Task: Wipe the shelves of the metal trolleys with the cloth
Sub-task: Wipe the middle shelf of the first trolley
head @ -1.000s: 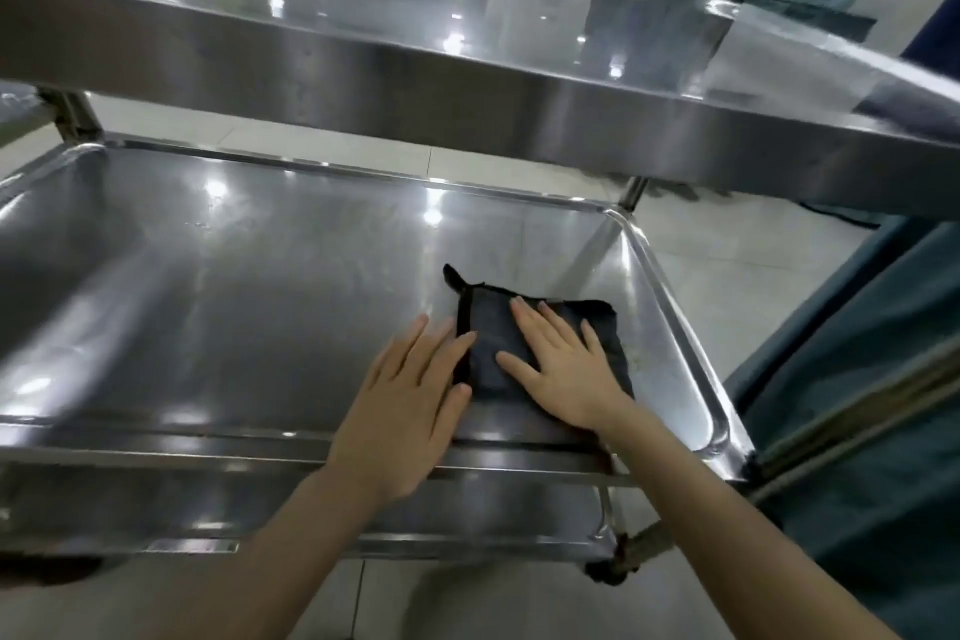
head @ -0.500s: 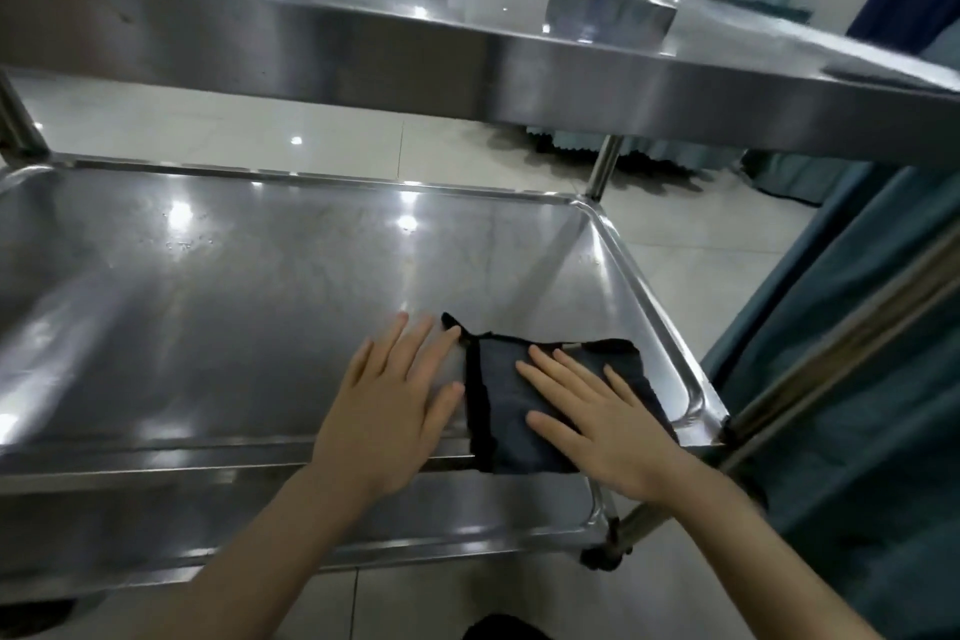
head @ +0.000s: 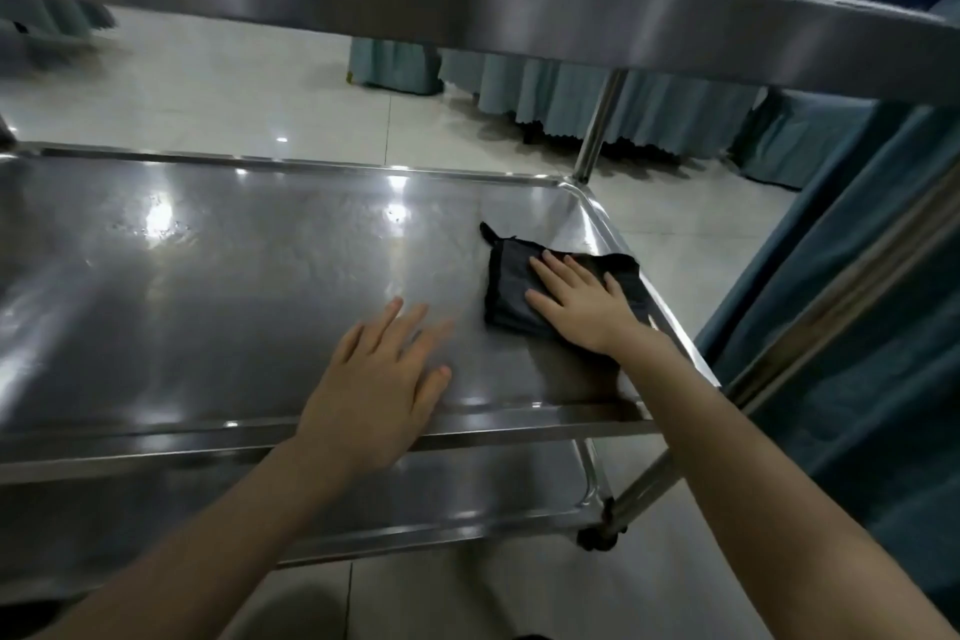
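Pressing the cloth (head: 511, 286) flat under my open right grip (head: 587, 307) at the shelf's (head: 234, 276) far-right corner; unwiped steel lies left, past my open, empty left grip (head: 374, 390).

Banquet or function hall, likely. Glossy pale tiled floor (head: 249, 83); tables draped in pleated teal skirting (head: 561, 99); teal covered chair (head: 800, 146); stainless service trolley (head: 208, 276) in foreground.

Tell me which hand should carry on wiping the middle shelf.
Right. The right hand already lies flat on the cloth near the shelf's right edge; the left hand rests on bare metal.
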